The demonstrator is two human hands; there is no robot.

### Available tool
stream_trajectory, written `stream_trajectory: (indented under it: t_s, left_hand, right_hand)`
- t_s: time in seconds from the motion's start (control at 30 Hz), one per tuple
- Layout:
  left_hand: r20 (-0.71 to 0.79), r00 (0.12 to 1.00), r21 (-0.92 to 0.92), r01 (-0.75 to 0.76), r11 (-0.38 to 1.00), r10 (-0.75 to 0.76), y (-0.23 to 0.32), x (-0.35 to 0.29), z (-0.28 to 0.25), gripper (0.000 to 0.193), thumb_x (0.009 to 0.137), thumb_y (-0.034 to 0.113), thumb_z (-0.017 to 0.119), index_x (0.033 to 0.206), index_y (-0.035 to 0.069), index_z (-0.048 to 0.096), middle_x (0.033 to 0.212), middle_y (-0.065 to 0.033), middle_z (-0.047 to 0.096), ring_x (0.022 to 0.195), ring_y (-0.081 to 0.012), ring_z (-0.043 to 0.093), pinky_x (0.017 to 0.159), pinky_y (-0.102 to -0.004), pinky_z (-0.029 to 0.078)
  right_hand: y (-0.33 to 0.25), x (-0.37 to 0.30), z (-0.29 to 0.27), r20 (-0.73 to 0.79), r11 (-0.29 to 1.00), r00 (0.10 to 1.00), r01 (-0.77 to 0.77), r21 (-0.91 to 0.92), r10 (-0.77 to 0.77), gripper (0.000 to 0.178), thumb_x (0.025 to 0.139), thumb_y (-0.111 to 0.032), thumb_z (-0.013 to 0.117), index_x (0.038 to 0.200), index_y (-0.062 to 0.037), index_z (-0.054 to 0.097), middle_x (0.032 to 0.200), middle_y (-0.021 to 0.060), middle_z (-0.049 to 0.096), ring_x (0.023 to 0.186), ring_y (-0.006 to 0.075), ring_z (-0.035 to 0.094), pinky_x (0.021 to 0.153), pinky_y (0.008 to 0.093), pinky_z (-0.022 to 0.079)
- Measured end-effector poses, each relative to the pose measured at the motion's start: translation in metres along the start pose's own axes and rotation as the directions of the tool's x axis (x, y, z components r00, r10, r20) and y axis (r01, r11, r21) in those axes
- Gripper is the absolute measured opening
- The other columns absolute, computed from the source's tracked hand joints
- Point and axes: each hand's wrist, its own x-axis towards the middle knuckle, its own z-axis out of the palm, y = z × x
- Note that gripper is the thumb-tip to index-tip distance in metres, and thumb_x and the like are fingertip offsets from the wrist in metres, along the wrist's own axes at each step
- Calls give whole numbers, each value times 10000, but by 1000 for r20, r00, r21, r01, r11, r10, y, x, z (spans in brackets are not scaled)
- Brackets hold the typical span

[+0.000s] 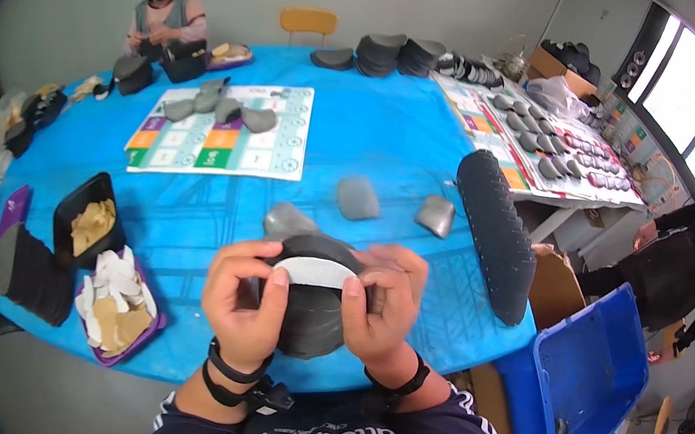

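Between my two hands, over the near edge of the table, is a dark grey curved pad [326, 251] with a white curved strip [316, 273] along its near edge. My left hand [247, 306] pinches the strip's left end against the pad, thumb in front. At the right end my right hand [384, 305] grips in the same way, thumb on the strip and fingers behind. Below the strip a dark rounded surface [312, 325] shows; whether it belongs to the same pad I cannot tell. Just beyond lie grey shell-shaped pieces [358, 198] on the blue cloth.
Left are a stack of dark pads [30, 271], a black bin [77, 229] and a purple tray [125, 345] of white and tan strips. A long black cushion [494, 236] lies right, above a blue crate [583, 391]. One person [165, 20] sits across; another [690, 235] stands right.
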Motion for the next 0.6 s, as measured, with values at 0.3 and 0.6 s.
stream_trajectory:
  t_s: [0.3,0.6]
  left_hand:
    - [34,963,222,-269,937,268,-17,-12,-28,83,718,23,547,723,21,464,876,-142,470,800,-247,459,738,-340,365]
    - [367,920,165,-210,964,138,5,6,-23,97,721,12,574,752,25,483,909,-121,527,852,-232,494,838,-329,357]
  right_hand:
    - [-13,-15,19,111,981,994,-20,195,-1,101,776,-40,590,818,-22,500,1061,178,507,911,267,543,800,350,427]
    - [-7,3,9,209,974,978,-50,219,3,86,834,-55,507,879,-9,450,1155,204,473,1016,283,513,803,325,423]
